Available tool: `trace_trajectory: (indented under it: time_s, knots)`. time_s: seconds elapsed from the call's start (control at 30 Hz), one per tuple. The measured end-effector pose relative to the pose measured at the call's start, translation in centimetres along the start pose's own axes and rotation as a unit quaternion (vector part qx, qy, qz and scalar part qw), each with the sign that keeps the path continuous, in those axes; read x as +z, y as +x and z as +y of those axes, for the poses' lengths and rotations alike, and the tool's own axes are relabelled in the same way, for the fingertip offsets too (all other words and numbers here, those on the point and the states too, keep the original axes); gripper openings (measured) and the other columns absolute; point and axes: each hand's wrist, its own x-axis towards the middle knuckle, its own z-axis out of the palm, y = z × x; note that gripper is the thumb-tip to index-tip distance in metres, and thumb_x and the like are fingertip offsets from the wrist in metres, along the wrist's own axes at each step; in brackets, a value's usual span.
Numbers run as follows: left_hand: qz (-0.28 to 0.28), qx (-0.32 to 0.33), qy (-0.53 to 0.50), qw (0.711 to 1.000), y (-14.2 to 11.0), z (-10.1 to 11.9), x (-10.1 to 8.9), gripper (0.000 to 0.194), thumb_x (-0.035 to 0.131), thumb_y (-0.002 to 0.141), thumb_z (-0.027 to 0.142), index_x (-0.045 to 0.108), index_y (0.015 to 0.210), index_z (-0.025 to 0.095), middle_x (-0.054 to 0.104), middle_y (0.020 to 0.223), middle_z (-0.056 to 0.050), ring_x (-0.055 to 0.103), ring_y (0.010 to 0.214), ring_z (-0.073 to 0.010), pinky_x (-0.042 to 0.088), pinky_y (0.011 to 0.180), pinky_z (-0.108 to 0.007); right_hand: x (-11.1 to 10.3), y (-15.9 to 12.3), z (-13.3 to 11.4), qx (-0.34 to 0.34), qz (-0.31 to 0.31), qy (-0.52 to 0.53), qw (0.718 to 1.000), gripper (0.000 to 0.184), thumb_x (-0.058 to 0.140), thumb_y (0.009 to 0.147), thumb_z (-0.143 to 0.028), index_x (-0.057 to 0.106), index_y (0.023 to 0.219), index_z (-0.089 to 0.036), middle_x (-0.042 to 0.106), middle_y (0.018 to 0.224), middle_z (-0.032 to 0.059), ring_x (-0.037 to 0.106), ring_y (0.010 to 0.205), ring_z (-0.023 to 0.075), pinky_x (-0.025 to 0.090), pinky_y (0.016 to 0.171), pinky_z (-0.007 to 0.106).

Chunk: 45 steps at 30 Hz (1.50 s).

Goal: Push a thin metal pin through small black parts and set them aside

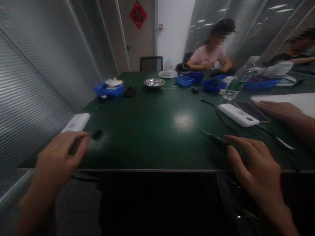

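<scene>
Right hand [256, 170] covers the screwdriver [213, 138]; left hand [60, 155] well apart.

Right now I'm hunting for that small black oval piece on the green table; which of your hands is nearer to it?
Left. The left hand sits just beside the small black oval piece; the right hand is far across the table.

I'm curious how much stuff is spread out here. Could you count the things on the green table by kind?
Blue trays: 5, first one
White power banks: 2, first one
Dark phones: 2, first one
Metal bowl: 1
Water bottle: 1
Small white fan: 1
Green-handled screwdriver: 1
Total: 13
The far trays blur together, so their count is approximate.
</scene>
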Motion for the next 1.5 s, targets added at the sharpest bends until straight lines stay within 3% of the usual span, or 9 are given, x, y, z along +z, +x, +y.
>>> trace_trajectory:
  time_s: [0.13,0.3,0.4,0.5,0.63,0.77,0.9,1.07,1.5]
  knots:
    - [-0.129,0.028,0.054,0.99,3.1,-1.3,2.8,0.049,0.044,0.105,0.048,0.06,0.135,0.012,0.067,0.135,-0.014,0.061,0.127,-0.032,0.045,0.113,-0.049,2.1,3.1,1.6,-0.045,-0.11,-0.123,0.985,0.045,0.048,0.103,-0.049,0.065,0.134,-0.022,0.07,0.125,0.0159,0.064,0.114,0.0405,0.052,0.091,0.058]
    - [-0.129,0.044,0.06,0.989,3.7,-1.2,2.7,0.043,0.034,0.108,0.036,0.066,0.126,0.013,0.071,0.126,-0.011,0.066,0.117,-0.0288,0.049,0.107,-0.046,2.4,3.5,2.2,-0.045,-0.144,-0.137,0.979,0.036,0.051,0.103,-0.044,0.07,0.124,-0.022,0.073,0.115,0.0119,0.068,0.104,0.0338,0.054,0.088,0.049]
    - [-0.1,0.082,0.011,0.992,3.0,1.6,2.0,0.043,0.038,0.107,0.04,0.066,0.131,0.018,0.072,0.129,-0.01,0.068,0.117,-0.03,0.051,0.104,-0.046,2.1,4.0,0.3,-0.024,-0.14,-0.119,0.983,0.03,0.051,0.103,-0.039,0.068,0.121,-0.022,0.072,0.114,0.0107,0.071,0.097,0.0312,0.055,0.082,0.044]
    - [-0.083,0.136,-0.085,0.984,2.3,6.1,2.1,0.041,0.046,0.106,0.042,0.062,0.139,0.024,0.072,0.133,-0.008,0.07,0.116,-0.0273,0.054,0.103,-0.042,2.4,4.3,-2.9,-0.041,-0.113,-0.064,0.991,0.027,0.048,0.105,-0.036,0.065,0.121,-0.023,0.069,0.115,0.0117,0.072,0.091,0.0288,0.055,0.073,0.04]
    - [-0.175,0.222,-0.207,0.937,2.2,12.1,3.2,0.032,0.052,0.106,0.03,0.064,0.136,0.026,0.074,0.127,-0.005,0.069,0.113,-0.022,0.055,0.099,-0.038,3.2,4.0,-6.7,-0.115,-0.2,0.037,0.972,0.025,0.047,0.108,-0.034,0.061,0.127,-0.027,0.067,0.118,0.008,0.072,0.086,0.0234,0.057,0.075,0.038]
    - [-0.209,0.215,-0.289,0.909,2.1,15.4,4.7,0.028,0.054,0.106,0.024,0.066,0.131,0.026,0.072,0.123,-0.005,0.067,0.112,-0.0198,0.054,0.1,-0.036,3.7,3.3,-7.7,-0.142,-0.252,0.086,0.953,0.024,0.049,0.109,-0.033,0.063,0.127,-0.029,0.066,0.117,0.0061,0.071,0.086,0.0206,0.057,0.077,0.037]
    - [-0.198,0.186,-0.351,0.896,1.6,15.9,6.0,0.021,0.054,0.106,0.023,0.07,0.121,0.025,0.072,0.119,-0.004,0.066,0.112,-0.0196,0.052,0.101,-0.036,3.7,2.9,-7.4,-0.137,-0.261,0.13,0.947,0.023,0.052,0.108,-0.031,0.066,0.126,-0.03,0.067,0.116,0.0052,0.071,0.088,0.0192,0.057,0.081,0.036]
    - [-0.196,0.163,-0.366,0.895,1.5,15.7,6.1,0.015,0.061,0.102,0.022,0.072,0.113,0.024,0.073,0.115,-0.003,0.065,0.111,-0.0202,0.051,0.1,-0.037,3.7,2.6,-7.3,-0.12,-0.248,0.191,0.942,0.022,0.055,0.106,-0.031,0.068,0.124,-0.03,0.068,0.115,0.0051,0.071,0.097,0.0202,0.057,0.087,0.035]
    - [-0.191,0.171,-0.396,0.882,1.5,15.6,6.3,0.016,0.061,0.102,0.022,0.075,0.111,0.023,0.076,0.11,-0.004,0.068,0.106,-0.0201,0.053,0.096,-0.037,3.8,2.6,-8.2,-0.143,-0.27,0.19,0.933,0.023,0.051,0.109,-0.033,0.068,0.125,-0.027,0.07,0.111,0.0054,0.07,0.09,0.019,0.056,0.081,0.033]
